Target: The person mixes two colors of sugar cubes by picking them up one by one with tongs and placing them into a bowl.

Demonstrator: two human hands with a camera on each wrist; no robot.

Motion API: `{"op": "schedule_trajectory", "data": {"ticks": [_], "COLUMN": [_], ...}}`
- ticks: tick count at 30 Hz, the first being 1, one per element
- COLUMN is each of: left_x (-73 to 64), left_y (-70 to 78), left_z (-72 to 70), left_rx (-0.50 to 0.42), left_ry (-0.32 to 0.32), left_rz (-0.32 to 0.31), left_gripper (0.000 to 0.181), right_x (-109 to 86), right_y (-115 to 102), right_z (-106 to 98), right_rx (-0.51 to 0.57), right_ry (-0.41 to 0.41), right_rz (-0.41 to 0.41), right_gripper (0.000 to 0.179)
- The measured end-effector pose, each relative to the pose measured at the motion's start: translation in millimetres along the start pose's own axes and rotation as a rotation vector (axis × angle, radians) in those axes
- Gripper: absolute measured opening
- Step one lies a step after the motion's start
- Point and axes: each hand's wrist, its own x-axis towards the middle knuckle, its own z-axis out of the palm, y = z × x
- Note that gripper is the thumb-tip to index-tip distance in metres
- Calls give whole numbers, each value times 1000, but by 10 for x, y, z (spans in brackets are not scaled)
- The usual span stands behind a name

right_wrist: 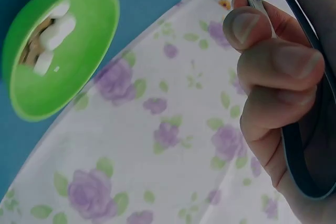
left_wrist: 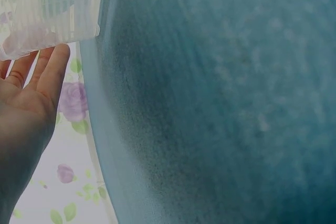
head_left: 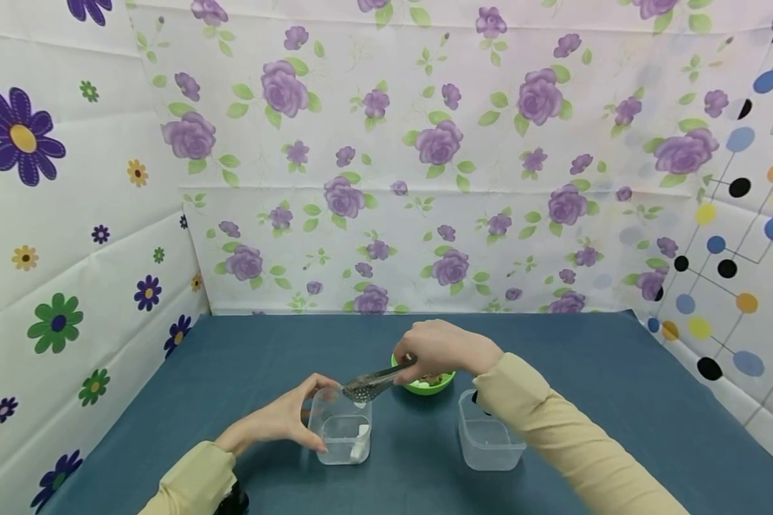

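Observation:
In the head view my left hand (head_left: 286,415) holds a clear plastic container (head_left: 339,452) from its left side, thumb near the front and fingers behind. White pieces (head_left: 361,443) lie inside it along the right wall. My right hand (head_left: 441,349) grips metal tongs (head_left: 370,385), whose perforated end is over that container's back rim. A bit of white shows just under the tong tips. Behind and below the right hand sits a green bowl (head_left: 428,390), partly hidden by it. White chunks (right_wrist: 58,32) and brown pieces (right_wrist: 34,48) lie in the bowl in the right wrist view.
A second clear container (head_left: 489,458) stands to the right, partly covered by the right sleeve (head_left: 554,422). Blue cloth (head_left: 283,343) covers the table. Flowered sheets (head_left: 393,157) rise behind and at the left, and a dotted sheet (head_left: 741,315) at the right.

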Motion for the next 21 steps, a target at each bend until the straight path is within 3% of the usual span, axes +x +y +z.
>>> {"op": "schedule_trajectory", "data": {"ticks": [15, 21], "left_x": [-2, -3], "left_y": [4, 10], "left_z": [-3, 0], "left_rx": [-2, -4], "left_ry": [-8, -12], "left_rz": [17, 16], "left_gripper": [69, 70], "right_x": [-302, -383], "right_y": [473, 603], "right_z": [-25, -13], "right_rx": [41, 33], "right_ry": [30, 29], "right_rz": [166, 197], "right_gripper": [29, 26]}}
